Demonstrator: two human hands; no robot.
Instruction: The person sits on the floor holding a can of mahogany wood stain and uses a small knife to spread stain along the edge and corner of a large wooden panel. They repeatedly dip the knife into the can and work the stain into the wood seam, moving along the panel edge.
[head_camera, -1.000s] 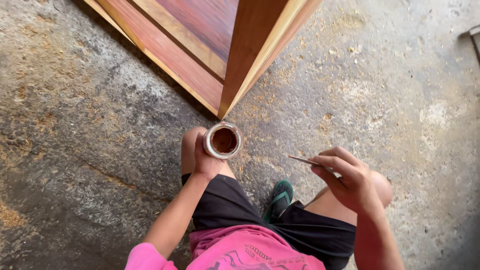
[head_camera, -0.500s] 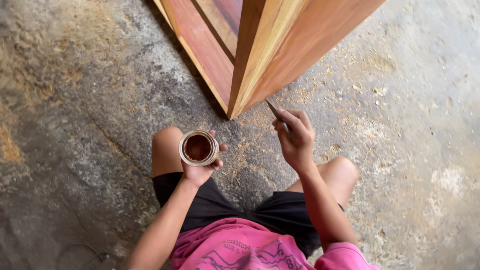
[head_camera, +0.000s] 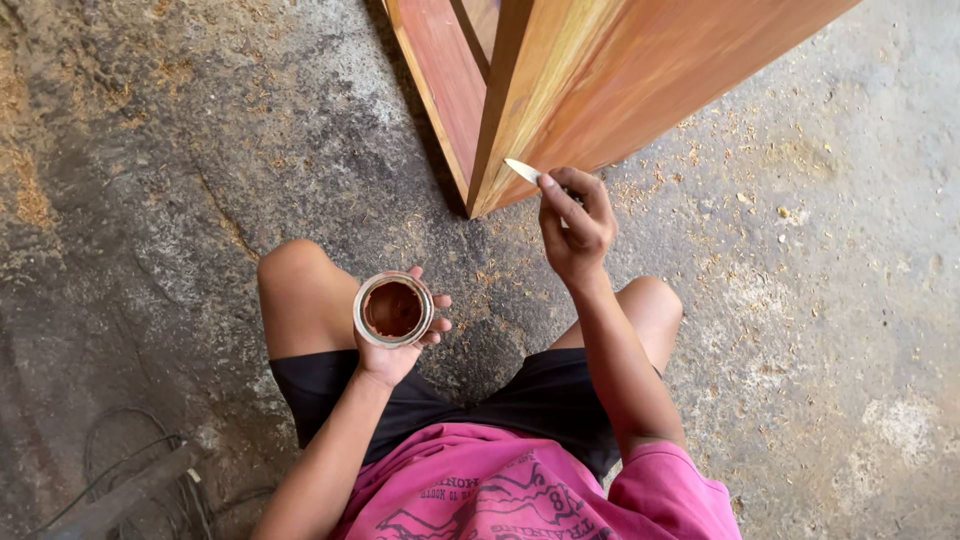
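My right hand (head_camera: 574, 222) pinches a small flat blade (head_camera: 522, 170) between thumb and fingers, its pale tip reaching up and left of the knuckles to the lower corner edge of the wooden frame (head_camera: 600, 90); whether tip and wood touch cannot be told. The frame stands just above this hand, 2 reddish-brown faces meeting at that edge. Below and well to the left, my left hand (head_camera: 398, 345) is cupped under a small round tin (head_camera: 393, 309), fingers curled about its far side; the tin sits upright, open, with brown paste inside, just beside my left knee (head_camera: 296, 272). Under both hands lies a rough concrete floor (head_camera: 820, 300), strewn with sawdust near the right hand. Cables (head_camera: 120, 470) lie far left of the left hand.
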